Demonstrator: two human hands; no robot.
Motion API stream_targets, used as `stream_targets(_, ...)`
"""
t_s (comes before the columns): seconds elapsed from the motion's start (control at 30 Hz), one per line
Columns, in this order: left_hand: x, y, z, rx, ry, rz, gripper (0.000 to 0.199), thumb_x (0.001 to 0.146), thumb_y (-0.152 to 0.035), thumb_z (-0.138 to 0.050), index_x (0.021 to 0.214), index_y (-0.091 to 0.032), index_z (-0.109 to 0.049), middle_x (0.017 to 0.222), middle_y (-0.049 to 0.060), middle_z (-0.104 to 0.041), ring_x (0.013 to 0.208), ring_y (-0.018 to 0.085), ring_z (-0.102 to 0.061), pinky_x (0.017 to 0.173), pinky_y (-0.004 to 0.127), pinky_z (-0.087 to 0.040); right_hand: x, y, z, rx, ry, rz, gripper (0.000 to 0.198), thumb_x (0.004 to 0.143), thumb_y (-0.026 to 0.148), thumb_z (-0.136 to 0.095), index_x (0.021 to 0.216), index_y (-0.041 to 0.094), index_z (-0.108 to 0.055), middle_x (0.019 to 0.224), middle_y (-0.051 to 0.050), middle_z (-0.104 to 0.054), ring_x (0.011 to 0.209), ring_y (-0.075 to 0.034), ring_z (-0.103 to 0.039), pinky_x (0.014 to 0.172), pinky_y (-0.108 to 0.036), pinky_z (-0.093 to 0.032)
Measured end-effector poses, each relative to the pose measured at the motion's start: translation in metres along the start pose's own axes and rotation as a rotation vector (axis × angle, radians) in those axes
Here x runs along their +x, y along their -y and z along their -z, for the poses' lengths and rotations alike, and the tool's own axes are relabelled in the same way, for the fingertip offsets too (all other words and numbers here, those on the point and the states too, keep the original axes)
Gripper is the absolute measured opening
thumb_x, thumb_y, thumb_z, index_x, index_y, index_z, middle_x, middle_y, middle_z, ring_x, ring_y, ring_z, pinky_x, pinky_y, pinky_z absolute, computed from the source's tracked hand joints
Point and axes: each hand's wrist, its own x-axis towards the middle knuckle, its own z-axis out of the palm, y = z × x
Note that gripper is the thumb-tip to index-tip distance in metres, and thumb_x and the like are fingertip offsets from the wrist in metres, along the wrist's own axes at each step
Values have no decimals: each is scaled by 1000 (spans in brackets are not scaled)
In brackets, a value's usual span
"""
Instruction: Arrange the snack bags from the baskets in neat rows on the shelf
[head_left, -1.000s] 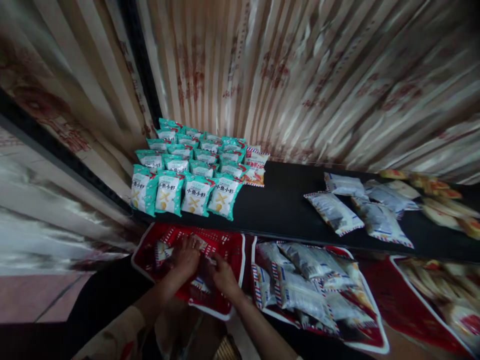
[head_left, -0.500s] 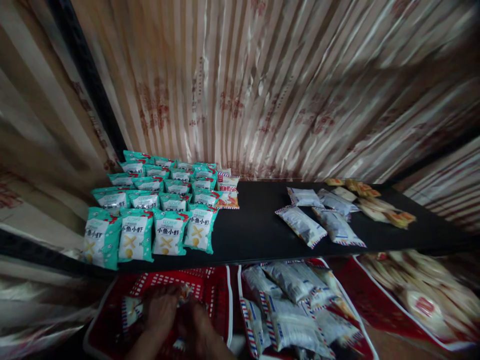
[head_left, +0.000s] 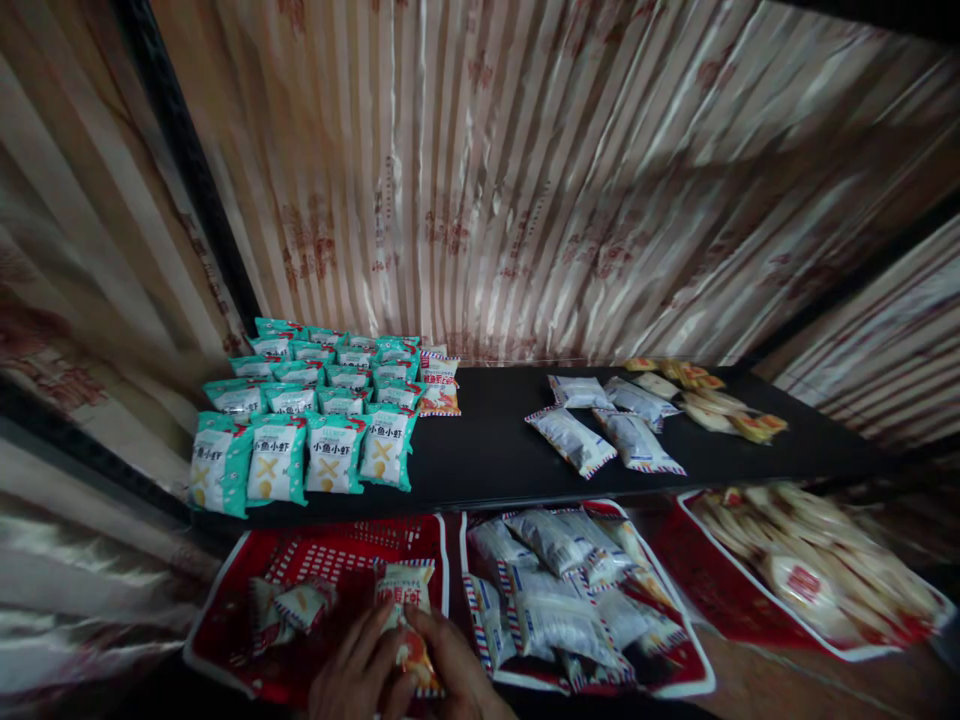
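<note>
Between my two hands is a red-and-white snack bag (head_left: 411, 645) with a striped edge, held upright over the left red basket (head_left: 442, 545). My left hand (head_left: 358, 660) has its fingers along the bag's left side. On the other side, my right hand (head_left: 448, 660) presses its fingers against the bag. Inside that basket lie a couple of similar snack bags (head_left: 300, 605). Above on the black shelf (head_left: 472, 460), rows of teal snack bags (head_left: 330, 450) stand upright at the left. Beside them stands a red-and-white bag (head_left: 439, 385) like the held one.
A middle red basket (head_left: 701, 670) holds several silvery bags (head_left: 562, 610). The right basket (head_left: 679, 545) is heaped with flat pale packs (head_left: 810, 570). Silvery bags (head_left: 574, 440) and yellowish packs (head_left: 720, 410) lie on the shelf's right half. A striped curtain (head_left: 480, 200) hangs behind.
My hands have come up and toward the right out of the left basket's depth, and a red-and-white snack bag now shows between them. The view has shifted slightly.
</note>
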Motion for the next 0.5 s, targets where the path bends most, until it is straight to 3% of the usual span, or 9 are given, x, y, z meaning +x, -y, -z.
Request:
stream_targets(0.1, -7, -9, 3, -182, -174, 217, 44, 84, -35, -43, 125, -21, -54, 139, 6, -47, 129, 24, -42, 105, 41, -39, -28, 15, 4, 103, -5, 20, 53, 56, 42, -77, 98, 16, -61, 78, -7, -71, 77, -26, -69, 71, -36, -51)
stream_targets(0.2, -4, -24, 10, -568, -50, 452, 53, 81, -42, -46, 122, -10, -53, 127, 16, -57, 117, 26, -54, 97, 41, -46, -54, 38, 4, 98, 31, 73, 56, 62, 38, -78, 110, 18, -57, 91, -7, -72, 84, -24, -68, 77, -37, -51)
stream_targets(0.23, 0, -30, 13, -743, 24, 458, 54, 81, -45, -46, 122, -10, -52, 122, 17, -60, 112, 26, -58, 94, 39, -48, -60, 46, 3, 73, 50, 119, 57, 63, 38, -78, 112, 19, -56, 94, -7, -71, 85, -23, -68, 79, -36, -50)
stream_targets(0.33, 16, -49, 22, -1064, 23, 437, 52, 76, -47, -52, 113, -12, -55, 116, 16, -64, 103, 26, -63, 89, 38, -51, -66, 69, 3, -39, 65, 212, 61, 65, 39, -77, 118, 21, -54, 100, -6, -70, 86, -23, -67, 81, -37, -50)
stream_targets(0.5, 53, -73, 30, -1124, -106, 382, 41, 71, -42, -58, 100, -13, -56, 105, 15, -67, 94, 24, -65, 87, 37, -50, -57, 99, 14, -171, 43, 336, 60, 67, 43, -74, 119, 21, -54, 105, -7, -69, 90, -23, -66, 85, -40, -50)
